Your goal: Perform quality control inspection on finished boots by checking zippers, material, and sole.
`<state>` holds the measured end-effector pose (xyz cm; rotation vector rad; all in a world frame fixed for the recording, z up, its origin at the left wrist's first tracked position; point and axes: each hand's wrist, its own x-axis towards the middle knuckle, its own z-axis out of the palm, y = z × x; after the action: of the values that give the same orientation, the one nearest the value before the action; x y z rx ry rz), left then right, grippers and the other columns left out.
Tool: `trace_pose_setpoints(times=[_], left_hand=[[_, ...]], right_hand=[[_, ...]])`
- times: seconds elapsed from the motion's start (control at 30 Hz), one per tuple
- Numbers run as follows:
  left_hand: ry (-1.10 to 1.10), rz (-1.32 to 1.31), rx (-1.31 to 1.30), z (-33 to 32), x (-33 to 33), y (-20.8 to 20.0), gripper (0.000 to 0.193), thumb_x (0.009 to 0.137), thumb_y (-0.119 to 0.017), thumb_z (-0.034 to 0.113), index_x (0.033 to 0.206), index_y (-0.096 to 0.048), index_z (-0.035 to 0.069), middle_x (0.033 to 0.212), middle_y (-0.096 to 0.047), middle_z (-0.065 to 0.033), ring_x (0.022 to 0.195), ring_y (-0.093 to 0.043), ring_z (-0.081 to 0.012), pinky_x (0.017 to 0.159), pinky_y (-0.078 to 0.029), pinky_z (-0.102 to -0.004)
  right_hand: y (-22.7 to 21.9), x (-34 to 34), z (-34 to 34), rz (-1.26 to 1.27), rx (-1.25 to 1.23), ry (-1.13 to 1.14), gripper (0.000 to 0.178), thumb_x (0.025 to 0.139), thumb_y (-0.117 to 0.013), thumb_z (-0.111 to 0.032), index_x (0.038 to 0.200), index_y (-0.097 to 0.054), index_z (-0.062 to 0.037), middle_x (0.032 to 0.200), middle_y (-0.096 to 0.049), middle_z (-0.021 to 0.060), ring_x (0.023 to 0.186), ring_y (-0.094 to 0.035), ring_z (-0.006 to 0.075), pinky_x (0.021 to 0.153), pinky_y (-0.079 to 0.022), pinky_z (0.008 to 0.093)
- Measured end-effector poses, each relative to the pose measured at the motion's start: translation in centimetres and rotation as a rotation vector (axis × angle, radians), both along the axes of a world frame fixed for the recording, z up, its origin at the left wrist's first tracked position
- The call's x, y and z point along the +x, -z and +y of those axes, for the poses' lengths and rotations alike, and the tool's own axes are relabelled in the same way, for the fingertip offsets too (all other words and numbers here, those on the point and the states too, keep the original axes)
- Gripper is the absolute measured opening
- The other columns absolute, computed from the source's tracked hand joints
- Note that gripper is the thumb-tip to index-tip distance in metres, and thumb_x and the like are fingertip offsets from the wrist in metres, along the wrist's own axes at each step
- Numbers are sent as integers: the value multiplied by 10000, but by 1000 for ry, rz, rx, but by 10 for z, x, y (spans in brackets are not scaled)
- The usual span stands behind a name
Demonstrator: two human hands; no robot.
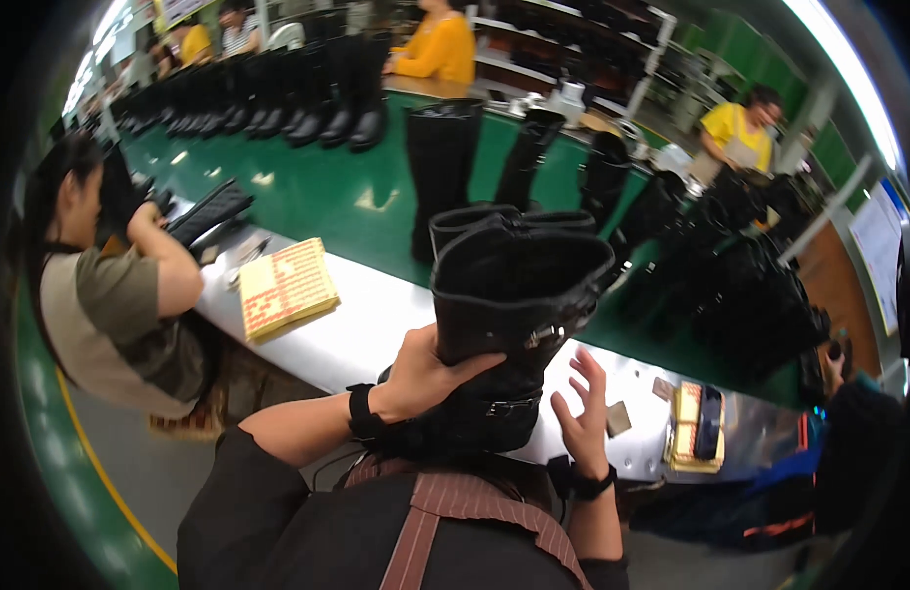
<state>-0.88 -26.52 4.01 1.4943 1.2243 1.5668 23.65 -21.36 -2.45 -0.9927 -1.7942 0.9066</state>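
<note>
A tall black boot (486, 339) stands close in front of me, its wide top facing up. Metal buckles and straps show on its right side and lower down near the ankle. My left hand (415, 372) grips the boot's shaft from the left, thumb across the front. Just right of the boot, my right hand (585, 413) is raised with its fingers apart and nothing in it. The lower end of the boot is partly hidden by my left arm and apron (465, 497).
Behind lies a green conveyor belt (347, 197) with rows of black boots (347, 113). On the metal worktop (376, 320) are a yellow-and-red patterned stack (290, 285) and, at right, another yellow stack (686, 433) under a dark item. A person (120, 285) works at left.
</note>
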Motion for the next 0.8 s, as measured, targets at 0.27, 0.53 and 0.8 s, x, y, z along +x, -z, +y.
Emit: trace_pose_setpoints(times=[0.27,0.53,0.8], left_hand=[[-663,32,92,-20,-108,-49,224,822,-756,112,988,-686,-22,915,-710,-53,814,-647,-112,738,-507,-257],[-932,374,207,148,-239,-51,409,765,-781,306,1006,-672,-5,914,-718,-148,850,-703,-266,742,-525,-341],[-1046,500,202,406,-289,-29,379,757,-753,373,1005,-667,100,857,-697,-158,816,-666,-356,707,-538,-435]], right_hand=[[48,19,-29,112,-168,138,265,865,-653,-129,1077,-620,25,1020,-638,109,952,-611,206,873,-483,327],[63,-2,-39,-153,-132,200,124,830,-688,-118,897,-675,-14,808,-642,111,701,-607,228,642,-473,324],[59,-20,-23,-503,244,251,34,827,-659,-137,825,-672,-106,836,-664,84,757,-612,252,699,-477,369]])
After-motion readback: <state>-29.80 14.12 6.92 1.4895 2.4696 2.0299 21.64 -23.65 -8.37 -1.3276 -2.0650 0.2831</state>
